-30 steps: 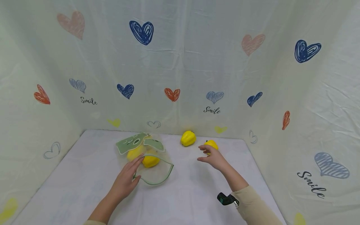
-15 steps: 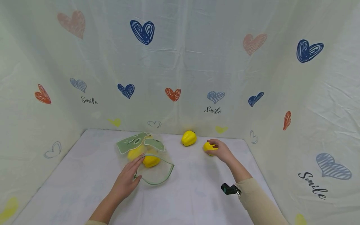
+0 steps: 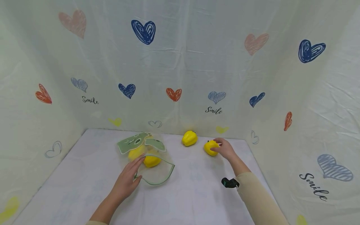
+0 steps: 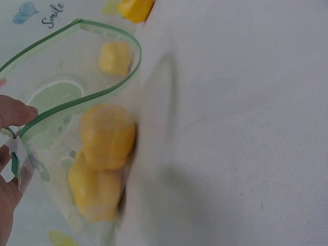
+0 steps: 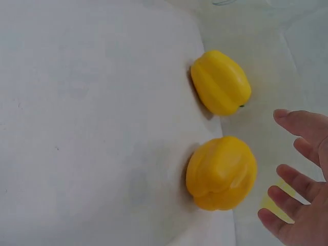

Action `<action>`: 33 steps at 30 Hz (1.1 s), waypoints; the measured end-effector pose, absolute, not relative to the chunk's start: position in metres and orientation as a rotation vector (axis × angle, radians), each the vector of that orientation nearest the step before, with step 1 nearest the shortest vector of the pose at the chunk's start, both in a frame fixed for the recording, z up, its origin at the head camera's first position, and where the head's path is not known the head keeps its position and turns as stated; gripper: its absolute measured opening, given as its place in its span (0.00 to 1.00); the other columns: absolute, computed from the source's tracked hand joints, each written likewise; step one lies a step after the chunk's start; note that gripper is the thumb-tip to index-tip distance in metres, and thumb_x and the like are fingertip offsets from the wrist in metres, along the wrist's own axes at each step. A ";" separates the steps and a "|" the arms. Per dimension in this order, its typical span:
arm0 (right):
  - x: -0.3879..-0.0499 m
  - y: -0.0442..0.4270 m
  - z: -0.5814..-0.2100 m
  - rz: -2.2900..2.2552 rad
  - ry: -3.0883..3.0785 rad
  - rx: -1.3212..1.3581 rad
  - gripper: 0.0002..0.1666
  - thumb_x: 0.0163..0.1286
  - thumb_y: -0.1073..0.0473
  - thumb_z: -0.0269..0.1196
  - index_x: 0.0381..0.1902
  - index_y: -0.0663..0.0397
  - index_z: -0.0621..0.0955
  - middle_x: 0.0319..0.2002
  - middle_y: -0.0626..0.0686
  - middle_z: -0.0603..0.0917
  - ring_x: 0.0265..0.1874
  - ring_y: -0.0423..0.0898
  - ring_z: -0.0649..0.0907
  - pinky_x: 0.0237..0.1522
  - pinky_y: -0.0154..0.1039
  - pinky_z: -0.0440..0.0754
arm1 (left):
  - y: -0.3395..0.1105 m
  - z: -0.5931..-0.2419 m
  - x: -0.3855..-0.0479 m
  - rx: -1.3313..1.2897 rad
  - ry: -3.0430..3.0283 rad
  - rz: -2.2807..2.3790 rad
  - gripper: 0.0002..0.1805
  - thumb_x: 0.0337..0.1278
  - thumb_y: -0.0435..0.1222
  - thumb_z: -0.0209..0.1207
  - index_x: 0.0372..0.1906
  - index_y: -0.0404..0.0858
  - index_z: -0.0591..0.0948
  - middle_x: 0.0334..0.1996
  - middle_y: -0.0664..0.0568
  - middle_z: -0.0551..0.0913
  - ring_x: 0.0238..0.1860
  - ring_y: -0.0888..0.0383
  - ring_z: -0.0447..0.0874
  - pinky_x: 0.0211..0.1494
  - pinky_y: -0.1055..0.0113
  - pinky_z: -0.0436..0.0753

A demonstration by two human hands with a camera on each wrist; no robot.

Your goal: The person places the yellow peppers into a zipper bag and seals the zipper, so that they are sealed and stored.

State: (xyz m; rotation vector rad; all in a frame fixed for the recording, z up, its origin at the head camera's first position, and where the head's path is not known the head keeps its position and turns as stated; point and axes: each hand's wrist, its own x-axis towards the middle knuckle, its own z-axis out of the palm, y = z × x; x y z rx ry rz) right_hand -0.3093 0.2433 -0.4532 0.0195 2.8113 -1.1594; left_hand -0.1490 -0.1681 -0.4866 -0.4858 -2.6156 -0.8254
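Left hand point(image 3: 125, 181): I hold the bag point(image 3: 130, 143) at the left end of its mouth, thumb and fingers on its rim point(image 3: 152, 184).
Right hand point(image 3: 225, 150): wide, with nothing in it; I have it at the right side of the right pepper point(image 3: 209, 148). From the head view my fingers overlap it; the right wrist view shows a gap. Whether any finger touches, I cannot tell.
Bag: clear, with a green print, on the left of the table point(image 3: 174, 200), mouth gaping towards near right.
Peppers inside: one on the left point(image 3: 136, 153), one nearer and to its right point(image 3: 152, 161), both yellow, seen through the clear side.
Far pepper point(image 3: 189, 138): yellow, on the table near the wall point(image 3: 197, 68), between bag and right pepper, just left of the latter.
Wall: pale cloth with hearts and "Smile".
My right sleeve point(image 3: 257, 193): beige, a black gadget point(image 3: 229, 182) at its cuff.
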 end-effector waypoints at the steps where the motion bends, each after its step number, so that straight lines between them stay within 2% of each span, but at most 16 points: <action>1: -0.311 0.244 -0.454 -1.160 2.810 0.023 0.33 0.63 0.60 0.69 0.64 0.59 0.72 0.63 0.65 0.71 0.62 0.63 0.68 0.61 0.57 0.73 | -0.168 -0.486 -0.149 -0.486 -2.615 -0.829 0.46 0.39 0.20 0.71 0.69 0.36 0.67 0.72 0.48 0.63 0.67 0.45 0.65 0.66 0.46 0.69; 21: -0.336 0.246 -0.482 -1.118 2.814 0.146 0.33 0.63 0.64 0.68 0.64 0.60 0.72 0.66 0.66 0.67 0.64 0.65 0.66 0.65 0.59 0.67 | -0.168 -0.489 -0.146 -0.454 -2.627 -0.839 0.46 0.39 0.21 0.72 0.70 0.37 0.67 0.71 0.47 0.65 0.66 0.46 0.66 0.65 0.45 0.70; 33: -0.344 0.246 -0.492 -1.069 2.797 0.123 0.38 0.60 0.67 0.69 0.68 0.54 0.70 0.68 0.67 0.61 0.67 0.66 0.62 0.68 0.63 0.59 | -0.168 -0.490 -0.146 -0.451 -2.608 -0.826 0.47 0.38 0.21 0.72 0.70 0.37 0.67 0.71 0.48 0.65 0.65 0.46 0.67 0.64 0.46 0.72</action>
